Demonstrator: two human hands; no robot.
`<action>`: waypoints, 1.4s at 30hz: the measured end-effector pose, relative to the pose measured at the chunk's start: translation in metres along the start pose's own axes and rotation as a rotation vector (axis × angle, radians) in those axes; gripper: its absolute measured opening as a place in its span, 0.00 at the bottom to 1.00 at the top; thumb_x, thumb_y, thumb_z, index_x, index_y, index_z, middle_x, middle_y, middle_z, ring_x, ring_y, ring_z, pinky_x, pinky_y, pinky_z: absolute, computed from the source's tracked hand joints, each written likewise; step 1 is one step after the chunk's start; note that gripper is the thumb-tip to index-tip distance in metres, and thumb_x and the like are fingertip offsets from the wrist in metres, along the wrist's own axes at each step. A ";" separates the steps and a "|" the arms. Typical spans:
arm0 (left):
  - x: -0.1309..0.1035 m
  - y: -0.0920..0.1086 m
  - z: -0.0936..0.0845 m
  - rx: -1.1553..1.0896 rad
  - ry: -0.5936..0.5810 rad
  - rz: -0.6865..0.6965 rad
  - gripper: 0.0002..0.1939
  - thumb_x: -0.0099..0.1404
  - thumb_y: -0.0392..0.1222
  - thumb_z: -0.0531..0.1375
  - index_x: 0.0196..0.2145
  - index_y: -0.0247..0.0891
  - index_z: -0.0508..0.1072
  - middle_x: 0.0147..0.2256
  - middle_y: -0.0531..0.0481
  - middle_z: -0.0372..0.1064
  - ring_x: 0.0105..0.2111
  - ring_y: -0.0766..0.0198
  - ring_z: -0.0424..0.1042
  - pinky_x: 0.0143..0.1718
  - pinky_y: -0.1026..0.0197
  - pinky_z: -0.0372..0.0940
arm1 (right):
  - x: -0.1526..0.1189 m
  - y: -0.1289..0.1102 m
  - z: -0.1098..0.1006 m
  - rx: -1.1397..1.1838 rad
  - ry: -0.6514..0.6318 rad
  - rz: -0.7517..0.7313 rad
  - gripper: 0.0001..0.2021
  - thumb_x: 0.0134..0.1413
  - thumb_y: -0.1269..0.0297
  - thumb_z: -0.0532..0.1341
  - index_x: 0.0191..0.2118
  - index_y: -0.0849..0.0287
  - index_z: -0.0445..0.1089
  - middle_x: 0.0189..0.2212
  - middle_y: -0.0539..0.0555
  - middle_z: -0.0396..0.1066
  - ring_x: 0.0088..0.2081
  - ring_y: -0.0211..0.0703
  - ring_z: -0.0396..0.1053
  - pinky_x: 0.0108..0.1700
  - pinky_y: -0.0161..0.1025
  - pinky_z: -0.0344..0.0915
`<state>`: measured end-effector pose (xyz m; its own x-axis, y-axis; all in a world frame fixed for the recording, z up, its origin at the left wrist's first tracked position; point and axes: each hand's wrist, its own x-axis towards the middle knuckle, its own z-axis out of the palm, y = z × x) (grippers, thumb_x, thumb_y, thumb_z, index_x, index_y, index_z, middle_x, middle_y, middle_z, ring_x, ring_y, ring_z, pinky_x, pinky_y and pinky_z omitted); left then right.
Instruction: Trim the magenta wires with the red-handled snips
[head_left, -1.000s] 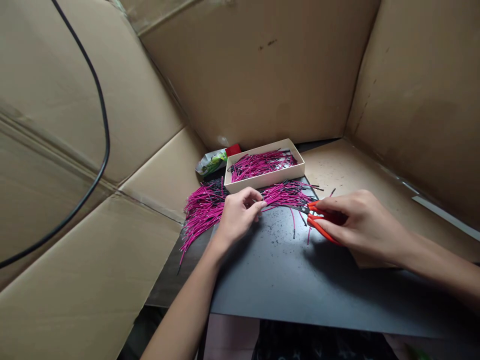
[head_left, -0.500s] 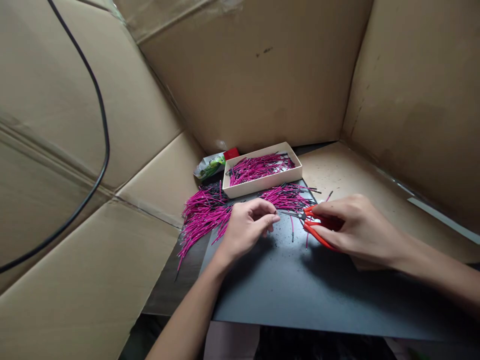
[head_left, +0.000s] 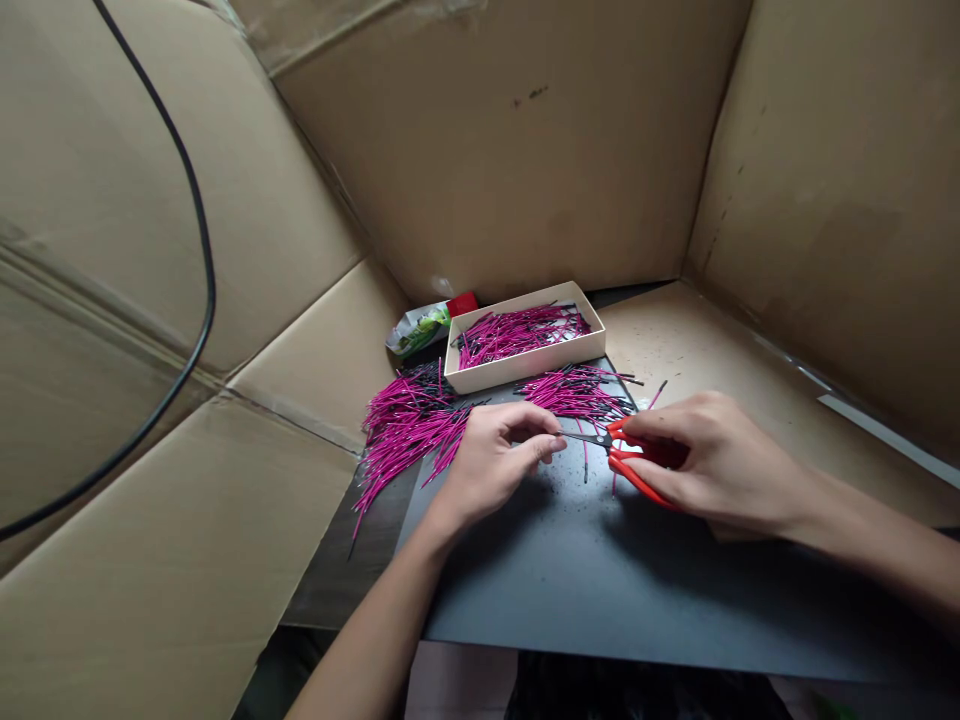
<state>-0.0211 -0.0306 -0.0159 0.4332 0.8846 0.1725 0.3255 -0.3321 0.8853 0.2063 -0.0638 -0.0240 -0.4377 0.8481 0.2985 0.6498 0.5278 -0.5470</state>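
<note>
My right hand [head_left: 716, 455] grips a pair of small scissors with red handles [head_left: 643, 478], fingers closed around the loops. The dark blades point left and reach the fingertips of my left hand [head_left: 495, 455]. There the thumb and fingers are pinched together; what they hold, if anything, is too small and hidden to make out. Behind my left hand lies a pile of magenta wires with black ends [head_left: 409, 430]. Another bunch of such wires [head_left: 574, 392] rests just beyond the blades. A few single wires lie near the scissors.
A cream box [head_left: 525, 374] full of magenta wires stands at the back, beside a green and white packet [head_left: 418, 330] with a red part. Small dark bits dot the grey board [head_left: 540, 590]. Cardboard walls [head_left: 487, 180] surround the table, and a black cable [head_left: 202, 230] hangs at left.
The scissor blades look more closed, and my left fingertips have shifted slightly right and down toward them. The piles and the box stay where they were.
</note>
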 end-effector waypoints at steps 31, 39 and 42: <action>0.000 0.003 -0.003 -0.018 -0.047 0.051 0.05 0.61 0.35 0.62 0.29 0.31 0.77 0.24 0.49 0.70 0.21 0.71 0.65 0.22 0.67 0.62 | -0.001 0.000 -0.007 -0.001 0.008 -0.058 0.11 0.57 0.61 0.57 0.37 0.59 0.76 0.19 0.49 0.68 0.19 0.33 0.59 0.24 0.36 0.51; 0.000 0.001 -0.003 -0.030 -0.039 0.065 0.05 0.61 0.35 0.62 0.30 0.31 0.77 0.27 0.47 0.73 0.21 0.70 0.66 0.22 0.67 0.63 | -0.001 0.001 -0.006 -0.037 0.057 -0.073 0.11 0.56 0.63 0.57 0.35 0.60 0.75 0.19 0.51 0.69 0.19 0.34 0.60 0.24 0.36 0.52; 0.000 0.000 -0.003 -0.030 -0.038 0.068 0.05 0.61 0.36 0.62 0.30 0.31 0.77 0.27 0.46 0.73 0.21 0.70 0.66 0.22 0.67 0.63 | -0.001 -0.002 -0.006 -0.023 0.092 -0.036 0.10 0.54 0.63 0.58 0.33 0.60 0.76 0.16 0.49 0.66 0.18 0.33 0.57 0.23 0.36 0.50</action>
<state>-0.0236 -0.0296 -0.0141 0.4849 0.8473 0.2167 0.2690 -0.3803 0.8849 0.2092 -0.0650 -0.0188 -0.4026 0.8289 0.3884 0.6496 0.5577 -0.5167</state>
